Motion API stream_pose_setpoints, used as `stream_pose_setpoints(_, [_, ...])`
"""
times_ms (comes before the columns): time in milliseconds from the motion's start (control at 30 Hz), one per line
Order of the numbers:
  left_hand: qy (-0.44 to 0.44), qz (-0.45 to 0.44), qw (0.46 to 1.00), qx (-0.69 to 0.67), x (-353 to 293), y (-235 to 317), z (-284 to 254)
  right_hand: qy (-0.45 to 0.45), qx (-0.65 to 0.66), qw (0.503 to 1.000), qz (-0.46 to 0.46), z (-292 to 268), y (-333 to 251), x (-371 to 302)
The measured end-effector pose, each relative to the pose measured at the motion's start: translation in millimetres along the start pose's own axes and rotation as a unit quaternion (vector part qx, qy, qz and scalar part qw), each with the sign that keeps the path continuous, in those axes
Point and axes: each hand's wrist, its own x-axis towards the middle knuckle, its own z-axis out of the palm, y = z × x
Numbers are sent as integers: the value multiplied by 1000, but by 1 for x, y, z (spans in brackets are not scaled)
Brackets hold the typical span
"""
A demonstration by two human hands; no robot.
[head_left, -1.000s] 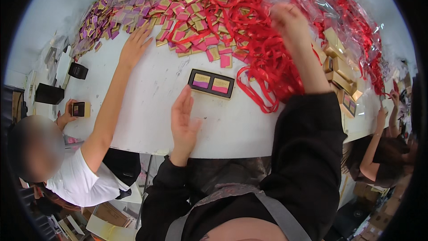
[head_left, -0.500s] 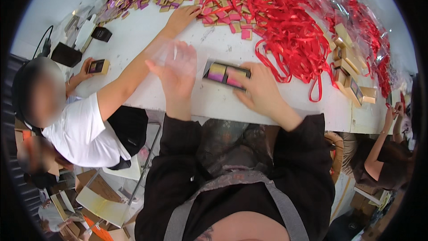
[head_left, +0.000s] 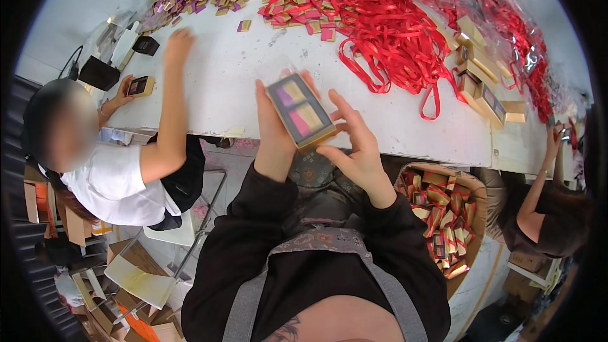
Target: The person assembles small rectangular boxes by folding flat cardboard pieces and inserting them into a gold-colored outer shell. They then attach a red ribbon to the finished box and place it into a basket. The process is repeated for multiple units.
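Note:
A gold box (head_left: pixel 328 132) with a dark front is tilted up above the table's near edge. Two cut-outs in that front show small squares, one purple and gold, one pink and gold. My left hand (head_left: pixel 273 145) is closed around the box's left side, its fingertips showing past the top edge. A clear plastic piece (head_left: pixel 286 72) partly shows behind the box's upper end; how it is held is hidden. My right hand (head_left: pixel 362 152) is beside the lower right corner, fingers apart, with the thumb and one finger close to the box's edges.
Red ribbons (head_left: pixel 396 44) and pink, purple and gold squares (head_left: pixel 291 0) are heaped along the white table (head_left: pixel 221 76). Gold boxes (head_left: pixel 481 82) stand at right. A carton (head_left: pixel 476 190) of ribboned boxes is below. A co-worker (head_left: pixel 120 177) sits at left, another (head_left: pixel 544 215) at right.
The box has risen off the table, turned upright and come into my left hand. The clear plastic is now behind it. My right hand's fingers have spread. The left co-worker's arm has drawn back.

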Motion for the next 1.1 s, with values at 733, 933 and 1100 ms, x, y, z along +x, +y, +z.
stream_pose_setpoints(733, [95, 35, 748, 656, -70, -43, -23, 213, 33, 976, 6, 25, 33, -47])
stream_pose_setpoints(933, [53, 103, 579, 807, -72, -39, -13, 71, 349, 891, 279, -5, 13, -29])
stream_pose_setpoints(1100, [77, 66, 691, 715, -67, -44, 3, 38, 212, 944, 250, -18, 5, -22])
